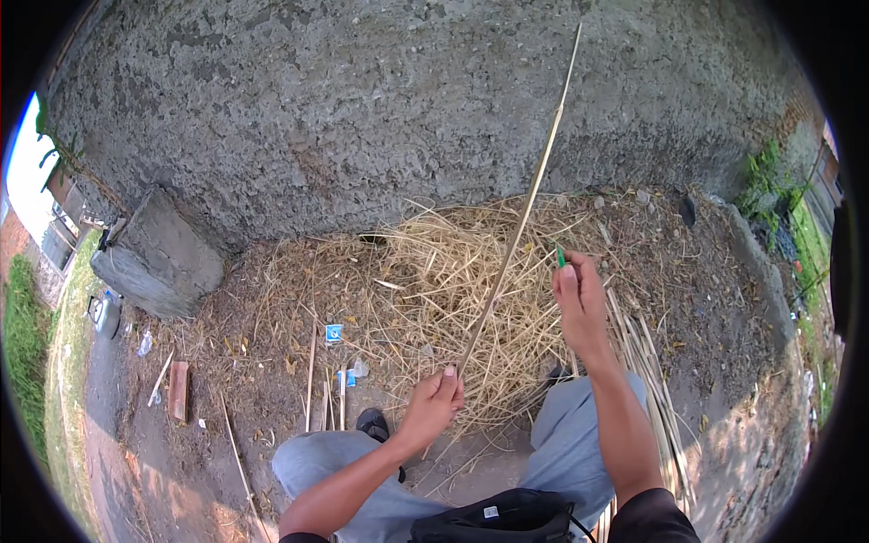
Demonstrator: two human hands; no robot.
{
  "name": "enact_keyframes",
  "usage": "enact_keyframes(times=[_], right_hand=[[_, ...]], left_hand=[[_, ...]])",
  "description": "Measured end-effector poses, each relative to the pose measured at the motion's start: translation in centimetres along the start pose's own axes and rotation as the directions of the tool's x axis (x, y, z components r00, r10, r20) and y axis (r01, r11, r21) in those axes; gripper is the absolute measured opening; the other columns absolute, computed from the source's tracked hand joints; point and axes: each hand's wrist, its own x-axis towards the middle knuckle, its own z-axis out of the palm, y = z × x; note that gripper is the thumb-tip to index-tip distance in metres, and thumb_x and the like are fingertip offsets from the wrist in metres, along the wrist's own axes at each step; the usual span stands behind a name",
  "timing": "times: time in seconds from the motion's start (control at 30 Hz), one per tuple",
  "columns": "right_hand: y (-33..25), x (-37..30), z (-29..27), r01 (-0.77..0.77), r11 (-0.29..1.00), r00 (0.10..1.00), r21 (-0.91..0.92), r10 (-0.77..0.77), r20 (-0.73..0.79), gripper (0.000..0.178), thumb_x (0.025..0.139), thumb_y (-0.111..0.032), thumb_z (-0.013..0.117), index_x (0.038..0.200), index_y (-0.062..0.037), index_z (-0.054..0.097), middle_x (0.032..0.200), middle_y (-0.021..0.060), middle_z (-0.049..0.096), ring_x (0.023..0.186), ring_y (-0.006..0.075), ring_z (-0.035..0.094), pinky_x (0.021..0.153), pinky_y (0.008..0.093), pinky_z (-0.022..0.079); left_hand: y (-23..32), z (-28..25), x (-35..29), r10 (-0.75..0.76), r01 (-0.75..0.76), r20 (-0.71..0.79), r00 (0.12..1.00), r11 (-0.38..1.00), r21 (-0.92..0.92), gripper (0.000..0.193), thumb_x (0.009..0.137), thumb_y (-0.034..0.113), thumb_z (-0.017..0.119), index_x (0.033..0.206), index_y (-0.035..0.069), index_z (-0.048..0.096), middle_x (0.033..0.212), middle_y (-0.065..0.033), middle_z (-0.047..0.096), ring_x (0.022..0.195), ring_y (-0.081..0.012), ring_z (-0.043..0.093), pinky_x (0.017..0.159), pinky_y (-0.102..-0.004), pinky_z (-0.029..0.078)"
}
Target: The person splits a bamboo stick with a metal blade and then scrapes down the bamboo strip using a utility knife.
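The person is sitting on the ground (751,362) facing a rough concrete wall (380,118), with a pile of dry straw and shavings (425,290) lying along the foot of that wall. The left hand (433,404) is closing its fingers fully around the lower end of a long thin cane strip (518,231), which is rising at a slant from just above the knees to the upper edge of the view, its tip crossing in front of the wall. The right hand (579,303) is curling tightly around a small green-handled tool (560,257), only the tip of which is showing above the fingers; whether a blade is exposed cannot be told. The tool is sitting just beside the strip, not clearly touching it. Judged from this position, the main risk is the tool slipping along the slender strip toward the left hand or the grey-trousered knees (579,416) below. A second risk is the strip bending or snapping, since it is being supported at one end only. Its free tip is standing near the wall and may be striking it if swung forward. Open room is lying to the left, toward a concrete block (158,253) and a brick (178,389); to the right, a bundle of finished strips (652,380) is lying beside the right leg, narrowing that side.
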Motion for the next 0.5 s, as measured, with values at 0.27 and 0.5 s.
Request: enact_keyframes(times=[0.27, 0.5], right_hand=[[-2.1, -7.2, 2.7, 0.393, 0.914, 0.822, -0.101, -0.299, 0.485, 0.024, 0.089, -0.015, 0.065, 0.110, -0.0030, 0.063, 0.081, 0.0145, 0.068, 0.054, 0.0227, 0.062, 0.048, 0.0321, 0.048], [-1.7, -8.0, 4.5, 0.202, 0.941, 0.867, -0.272, -0.043, 0.496, 0.022, 0.090, -0.018, 0.063, 0.106, -0.0058, 0.055, 0.082, 0.0141, 0.069, 0.057, 0.0331, 0.064, 0.049, 0.0396, 0.051]], left_hand=[[3.0, -0.8, -2.8, -0.318, 0.303, 0.037, 0.947, 0.854, -0.422, 0.027, 0.104, 0.031, 0.035, 0.091, 0.009, 0.043, 0.062, 0.0027, 0.034, 0.046, -0.0050, 0.027, 0.039, -0.0234, 0.020], [2.4, -0.8, -2.4, -0.286, 0.232, -0.046, 0.957, 0.850, -0.473, 0.027, 0.104, 0.029, 0.036, 0.089, 0.008, 0.043, 0.061, 0.0023, 0.033, 0.043, -0.0057, 0.026, 0.039, -0.0238, 0.019]])
